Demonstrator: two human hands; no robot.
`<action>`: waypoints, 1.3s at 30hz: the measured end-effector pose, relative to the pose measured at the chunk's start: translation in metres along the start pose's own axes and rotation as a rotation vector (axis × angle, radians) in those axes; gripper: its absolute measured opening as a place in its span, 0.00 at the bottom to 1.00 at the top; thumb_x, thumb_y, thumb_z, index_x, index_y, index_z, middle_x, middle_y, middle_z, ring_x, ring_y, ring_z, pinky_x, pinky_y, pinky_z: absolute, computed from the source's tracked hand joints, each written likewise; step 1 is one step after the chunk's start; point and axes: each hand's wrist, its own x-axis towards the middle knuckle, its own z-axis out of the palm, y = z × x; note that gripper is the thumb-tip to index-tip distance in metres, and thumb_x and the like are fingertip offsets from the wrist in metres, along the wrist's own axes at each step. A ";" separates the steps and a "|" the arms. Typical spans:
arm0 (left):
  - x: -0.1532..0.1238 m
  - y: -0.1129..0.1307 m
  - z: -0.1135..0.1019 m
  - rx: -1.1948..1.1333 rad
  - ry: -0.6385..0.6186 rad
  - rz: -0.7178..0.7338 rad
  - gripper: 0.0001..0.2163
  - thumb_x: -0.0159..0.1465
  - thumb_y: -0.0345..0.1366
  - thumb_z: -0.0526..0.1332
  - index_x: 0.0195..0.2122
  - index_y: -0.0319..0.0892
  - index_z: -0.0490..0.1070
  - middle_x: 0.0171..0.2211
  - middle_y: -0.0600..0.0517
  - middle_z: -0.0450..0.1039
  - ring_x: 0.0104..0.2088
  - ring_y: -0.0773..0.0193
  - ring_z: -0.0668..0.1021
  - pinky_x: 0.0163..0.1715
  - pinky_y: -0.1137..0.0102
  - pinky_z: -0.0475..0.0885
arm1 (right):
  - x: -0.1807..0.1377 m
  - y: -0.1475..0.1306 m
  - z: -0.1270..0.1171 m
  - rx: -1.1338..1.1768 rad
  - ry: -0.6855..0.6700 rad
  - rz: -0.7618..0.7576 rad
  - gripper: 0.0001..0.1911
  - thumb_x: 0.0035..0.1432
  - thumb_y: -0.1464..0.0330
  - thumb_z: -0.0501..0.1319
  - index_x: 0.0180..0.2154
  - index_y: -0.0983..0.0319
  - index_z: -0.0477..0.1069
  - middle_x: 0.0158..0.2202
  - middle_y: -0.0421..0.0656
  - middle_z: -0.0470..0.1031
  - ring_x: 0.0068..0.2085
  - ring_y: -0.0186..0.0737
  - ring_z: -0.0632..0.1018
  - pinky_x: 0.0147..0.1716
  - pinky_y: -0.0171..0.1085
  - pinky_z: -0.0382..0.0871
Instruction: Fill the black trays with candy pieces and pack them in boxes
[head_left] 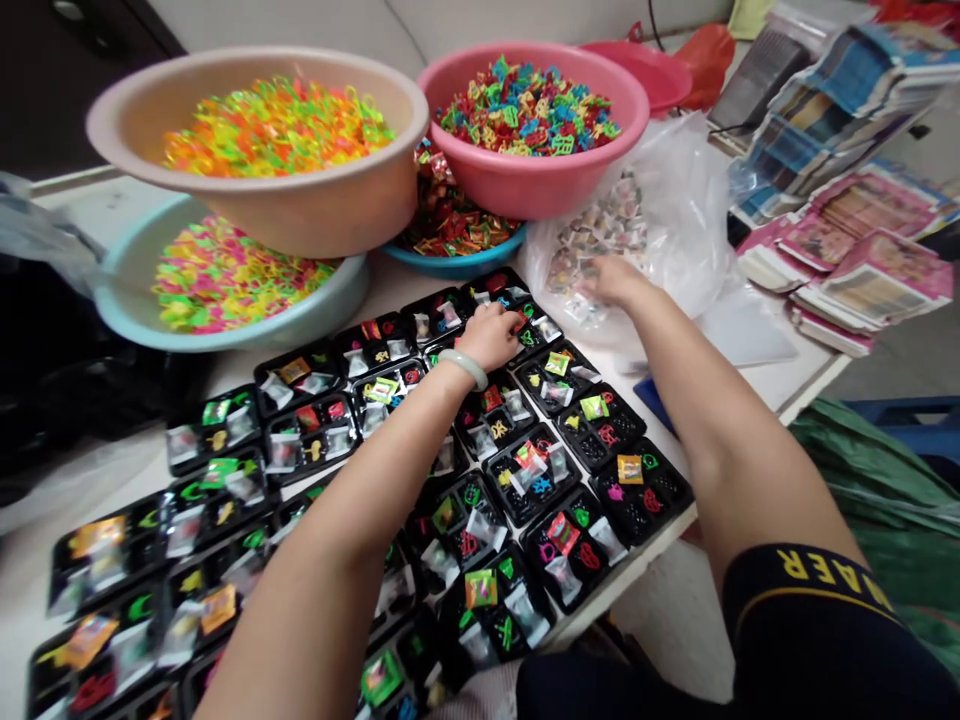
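My left hand (491, 336), with a pale bangle on the wrist, is over the black compartment trays (529, 470) near the back of the table. Its fingers are curled downward and together; whatever they hold is hidden. Inside the mouth of a clear plastic bag (686, 190), my right hand (616, 280) touches a heap of small wrapped packets (600, 225). Blur and the packets hide its fingertips. Many trays hold small colourful plastic shapes, clear-wrapped pieces and bright sachets such as an orange one (630, 468). Trays at the right edge carry fewer pieces.
Behind the trays stand a peach basin (259, 205), a light-blue basin (120, 270) and a pink basin (525, 180), filled with colourful plastic shapes. A blue basin (457, 262) holds shiny red packets. Stacked printed cards (825, 230) lie at right, above green sacking (870, 470).
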 end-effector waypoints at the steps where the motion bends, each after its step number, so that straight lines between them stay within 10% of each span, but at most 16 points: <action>1: -0.002 0.000 0.000 -0.015 0.046 0.011 0.15 0.58 0.29 0.57 0.45 0.42 0.75 0.46 0.44 0.70 0.50 0.52 0.70 0.53 0.58 0.66 | 0.005 -0.002 0.006 -0.027 -0.056 0.019 0.25 0.48 0.64 0.68 0.49 0.66 0.74 0.51 0.58 0.74 0.53 0.60 0.73 0.52 0.53 0.64; 7: -0.017 -0.014 -0.005 -0.215 0.139 0.065 0.10 0.61 0.32 0.57 0.41 0.41 0.75 0.41 0.47 0.70 0.46 0.57 0.72 0.52 0.62 0.66 | 0.011 0.001 0.029 0.006 0.031 -0.024 0.09 0.51 0.67 0.66 0.37 0.59 0.77 0.43 0.51 0.76 0.48 0.55 0.74 0.49 0.51 0.66; 14: -0.023 -0.016 -0.003 -0.387 0.212 -0.010 0.08 0.60 0.32 0.58 0.38 0.40 0.75 0.36 0.49 0.71 0.38 0.63 0.73 0.44 0.66 0.69 | 0.021 0.009 -0.001 0.460 0.411 0.168 0.06 0.55 0.70 0.57 0.33 0.63 0.72 0.38 0.46 0.74 0.44 0.45 0.74 0.46 0.44 0.68; 24: -0.035 0.081 0.007 -1.343 -0.120 -0.170 0.14 0.63 0.33 0.60 0.49 0.39 0.68 0.41 0.48 0.73 0.33 0.70 0.76 0.33 0.73 0.72 | -0.145 -0.008 -0.039 1.200 -0.270 0.117 0.17 0.42 0.58 0.69 0.31 0.60 0.68 0.27 0.37 0.72 0.25 0.32 0.69 0.23 0.33 0.65; 32: -0.066 0.118 0.032 -1.497 -0.341 -0.328 0.06 0.60 0.24 0.59 0.38 0.37 0.68 0.28 0.53 0.72 0.27 0.71 0.76 0.35 0.71 0.73 | -0.222 0.021 -0.017 1.111 -0.294 0.220 0.22 0.42 0.51 0.67 0.34 0.59 0.70 0.27 0.37 0.72 0.23 0.32 0.69 0.21 0.33 0.63; 39: -0.071 0.114 0.047 -0.732 -0.290 -0.174 0.08 0.53 0.22 0.59 0.33 0.38 0.73 0.21 0.57 0.67 0.22 0.70 0.69 0.28 0.71 0.68 | -0.239 0.040 -0.002 0.368 -0.019 -0.007 0.07 0.54 0.63 0.64 0.31 0.60 0.75 0.33 0.44 0.75 0.37 0.43 0.75 0.41 0.42 0.68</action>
